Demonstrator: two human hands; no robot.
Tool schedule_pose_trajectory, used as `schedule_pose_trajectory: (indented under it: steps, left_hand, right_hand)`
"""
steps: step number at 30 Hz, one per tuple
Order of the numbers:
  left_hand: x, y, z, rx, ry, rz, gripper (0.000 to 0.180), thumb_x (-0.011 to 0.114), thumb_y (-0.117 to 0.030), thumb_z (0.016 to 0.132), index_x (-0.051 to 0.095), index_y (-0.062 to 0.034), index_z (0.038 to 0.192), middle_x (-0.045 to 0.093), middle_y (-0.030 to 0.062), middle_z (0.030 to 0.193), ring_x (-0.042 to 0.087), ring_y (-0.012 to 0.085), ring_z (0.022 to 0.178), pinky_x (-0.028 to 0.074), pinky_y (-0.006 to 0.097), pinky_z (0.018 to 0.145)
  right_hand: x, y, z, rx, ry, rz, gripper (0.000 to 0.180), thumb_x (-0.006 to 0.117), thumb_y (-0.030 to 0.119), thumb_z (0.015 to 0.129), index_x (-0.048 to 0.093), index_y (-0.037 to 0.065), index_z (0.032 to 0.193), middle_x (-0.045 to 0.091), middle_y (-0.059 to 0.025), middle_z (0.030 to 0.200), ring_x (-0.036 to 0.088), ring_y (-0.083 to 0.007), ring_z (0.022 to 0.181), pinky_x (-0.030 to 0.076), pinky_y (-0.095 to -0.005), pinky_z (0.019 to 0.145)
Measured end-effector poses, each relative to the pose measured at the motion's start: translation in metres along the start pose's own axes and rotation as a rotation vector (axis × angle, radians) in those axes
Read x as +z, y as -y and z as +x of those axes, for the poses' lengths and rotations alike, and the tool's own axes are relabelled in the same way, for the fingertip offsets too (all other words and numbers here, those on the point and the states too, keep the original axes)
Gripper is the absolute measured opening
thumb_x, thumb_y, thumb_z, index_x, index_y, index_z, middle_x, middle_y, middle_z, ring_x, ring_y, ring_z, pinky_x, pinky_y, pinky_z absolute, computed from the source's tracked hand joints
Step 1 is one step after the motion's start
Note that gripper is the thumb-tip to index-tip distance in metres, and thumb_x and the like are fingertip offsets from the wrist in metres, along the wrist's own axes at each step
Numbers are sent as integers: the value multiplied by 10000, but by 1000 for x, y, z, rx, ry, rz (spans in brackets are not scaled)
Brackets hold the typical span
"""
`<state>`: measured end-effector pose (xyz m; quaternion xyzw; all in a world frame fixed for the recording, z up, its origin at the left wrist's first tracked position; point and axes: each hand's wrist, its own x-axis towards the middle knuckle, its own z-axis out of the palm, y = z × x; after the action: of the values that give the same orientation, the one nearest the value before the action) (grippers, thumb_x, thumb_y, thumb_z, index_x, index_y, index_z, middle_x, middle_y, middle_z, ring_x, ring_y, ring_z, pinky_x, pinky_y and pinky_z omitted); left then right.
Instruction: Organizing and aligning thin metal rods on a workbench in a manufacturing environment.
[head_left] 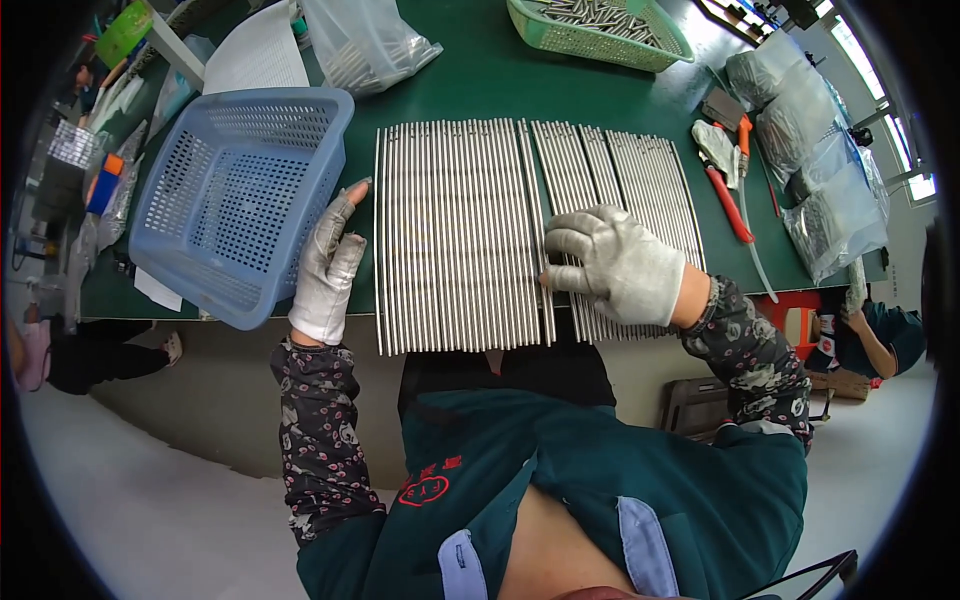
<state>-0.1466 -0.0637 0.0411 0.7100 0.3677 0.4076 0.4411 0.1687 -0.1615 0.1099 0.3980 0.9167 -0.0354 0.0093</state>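
Observation:
A wide row of thin metal rods (455, 230) lies side by side on the green table (490, 80), reaching past its near edge. My left hand (330, 265), in a grey-white glove, rests flat against the left side of the row, fingers straight. My right hand (615, 262), also gloved, lies palm down on the rods right of centre, its fingertips at a slanted rod where two groups meet. Neither hand grips anything.
An empty blue perforated basket (235, 195) overhangs the table edge at the left. A green basket of rods (600, 30) stands at the back. Red-handled pliers (728, 200) and clear bags (815, 150) lie at the right. Another person (880, 335) sits lower right.

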Motion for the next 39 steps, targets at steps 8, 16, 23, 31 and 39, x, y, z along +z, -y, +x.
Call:
schedule_pose_trajectory:
  steps: [8, 16, 23, 31, 39]
  left_hand:
    - [0, 2, 1, 10, 16, -3, 700, 527, -584, 874, 473, -74, 1350, 483, 58, 1385, 329, 223, 1362, 269, 344, 1106]
    - [0, -3, -1, -34, 9, -22, 713, 536, -595, 864, 474, -78, 1351, 477, 56, 1386, 324, 217, 1364, 277, 339, 1096]
    - [1, -2, 0, -35, 3, -41, 727, 540, -599, 860, 476, -61, 1345, 484, 71, 1376, 341, 219, 1350, 268, 342, 1098]
    - [4, -8, -1, -33, -2, -95, 694, 565, -538, 876, 474, -26, 1335, 489, 89, 1368, 356, 231, 1342, 253, 350, 1109]
    - [3, -10, -1, -22, -5, -95, 691, 560, -529, 882, 467, -15, 1334, 490, 105, 1365, 366, 244, 1335, 251, 366, 1116]
  right_hand:
    - [-1, 2, 9, 17, 63, 38, 487, 635, 141, 656, 619, 152, 1142, 566, -96, 1229, 488, -291, 1216, 363, -452, 1023]
    - [-1, 1, 14, -23, 51, 10, 514, 626, 133, 668, 609, 168, 1181, 569, -94, 1230, 493, -281, 1213, 367, -443, 1015]
    - [0, 2, 21, -20, 60, 0, 463, 620, 149, 688, 613, 156, 1151, 573, -94, 1215, 483, -284, 1223, 373, -441, 1005]
    - [-1, 5, 27, -13, 64, -3, 483, 633, 146, 695, 599, 152, 1177, 574, -106, 1218, 480, -265, 1231, 367, -436, 1016]
    - [-1, 4, 33, -59, 55, -7, 486, 619, 142, 688, 599, 135, 1174, 571, -103, 1227, 473, -272, 1238, 374, -436, 1008]
